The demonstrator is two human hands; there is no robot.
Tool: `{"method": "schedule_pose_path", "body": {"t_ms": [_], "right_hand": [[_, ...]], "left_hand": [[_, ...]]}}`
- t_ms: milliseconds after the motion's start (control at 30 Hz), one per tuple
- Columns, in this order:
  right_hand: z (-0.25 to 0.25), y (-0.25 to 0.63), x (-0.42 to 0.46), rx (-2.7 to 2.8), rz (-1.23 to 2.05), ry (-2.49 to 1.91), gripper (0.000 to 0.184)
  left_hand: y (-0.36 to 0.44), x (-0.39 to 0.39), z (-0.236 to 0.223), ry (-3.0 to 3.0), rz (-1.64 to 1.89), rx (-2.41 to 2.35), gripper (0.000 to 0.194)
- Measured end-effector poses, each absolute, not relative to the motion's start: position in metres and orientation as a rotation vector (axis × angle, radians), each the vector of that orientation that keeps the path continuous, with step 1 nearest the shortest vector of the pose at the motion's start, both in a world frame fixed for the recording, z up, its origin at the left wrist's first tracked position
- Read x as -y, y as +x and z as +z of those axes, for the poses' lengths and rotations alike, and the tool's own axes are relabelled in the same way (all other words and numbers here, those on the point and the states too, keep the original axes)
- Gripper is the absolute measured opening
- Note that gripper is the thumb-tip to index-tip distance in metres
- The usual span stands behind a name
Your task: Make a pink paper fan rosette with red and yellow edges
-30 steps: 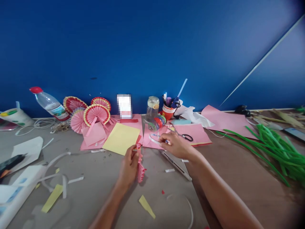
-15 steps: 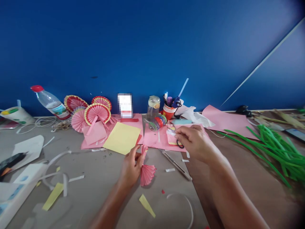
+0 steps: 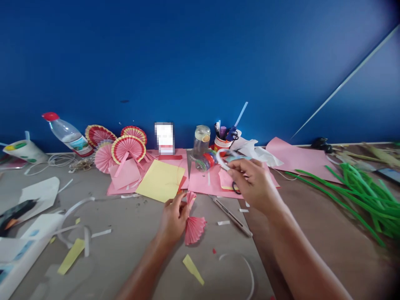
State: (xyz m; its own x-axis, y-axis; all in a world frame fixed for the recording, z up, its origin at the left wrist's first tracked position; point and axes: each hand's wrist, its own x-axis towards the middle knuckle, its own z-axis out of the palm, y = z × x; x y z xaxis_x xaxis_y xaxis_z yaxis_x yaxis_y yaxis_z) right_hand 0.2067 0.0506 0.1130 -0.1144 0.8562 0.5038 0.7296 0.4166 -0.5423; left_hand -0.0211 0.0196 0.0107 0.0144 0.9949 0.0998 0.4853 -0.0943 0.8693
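Observation:
My left hand (image 3: 173, 218) is closed on a pleated pink paper fan (image 3: 195, 230), pinched at its middle so that one folded end spreads downward and the other points up. To the right, my right hand (image 3: 252, 180) is raised over the pink sheets, thumb and fingers pinching a curled white strip (image 3: 221, 160), which looks like tape. Just below that hand lie scissors, with one black handle loop (image 3: 236, 188) showing beside a small pink and yellow paper piece (image 3: 227, 181). A utility knife (image 3: 233, 217) rests on the table between my hands.
Finished-looking pleated rosettes (image 3: 128, 149) stand at the back left, near a tilted bottle (image 3: 70, 135). A yellow sheet (image 3: 161, 180), a clear jar (image 3: 201, 141) and a pen cup (image 3: 222, 143) sit along the blue wall. Green pipe cleaners (image 3: 359, 196) lie at right; paper scraps are scattered about.
My right hand has risen slightly from the scissors area, and a curled white strip now shows clearly between its fingers. The left hand keeps the pleated paper in nearly the same place.

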Motion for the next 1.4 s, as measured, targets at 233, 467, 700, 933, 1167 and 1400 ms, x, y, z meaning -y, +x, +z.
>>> {"method": "schedule_pose_path", "body": {"t_ms": [233, 467, 700, 933, 1167, 1400], "right_hand": [[0.1, 0.181, -0.047, 1.915, 0.673, -1.184, 0.008], [0.085, 0.166, -0.052, 1.928, 0.786, -1.184, 0.01], [0.074, 0.152, -0.046, 1.964, 0.685, -1.178, 0.009], [0.057, 0.13, -0.037, 2.016, 0.506, -1.078, 0.01], [0.046, 0.122, -0.034, 1.986, 0.377, -1.117, 0.012], [0.042, 0.124, -0.038, 1.967, 0.33, -1.179, 0.014]], "left_hand": [[-0.012, -0.015, 0.01, 1.536, 0.972, -1.56, 0.018], [-0.018, -0.013, 0.013, 2.185, 0.852, -1.63, 0.018], [-0.027, -0.015, 0.025, 2.027, 1.375, -1.572, 0.018], [-0.024, -0.011, 0.015, 1.984, 1.438, -1.366, 0.055], [-0.015, -0.004, -0.005, 2.148, 1.326, -1.39, 0.064], [-0.009, 0.0, -0.001, 2.107, 1.291, -1.33, 0.057]]}}
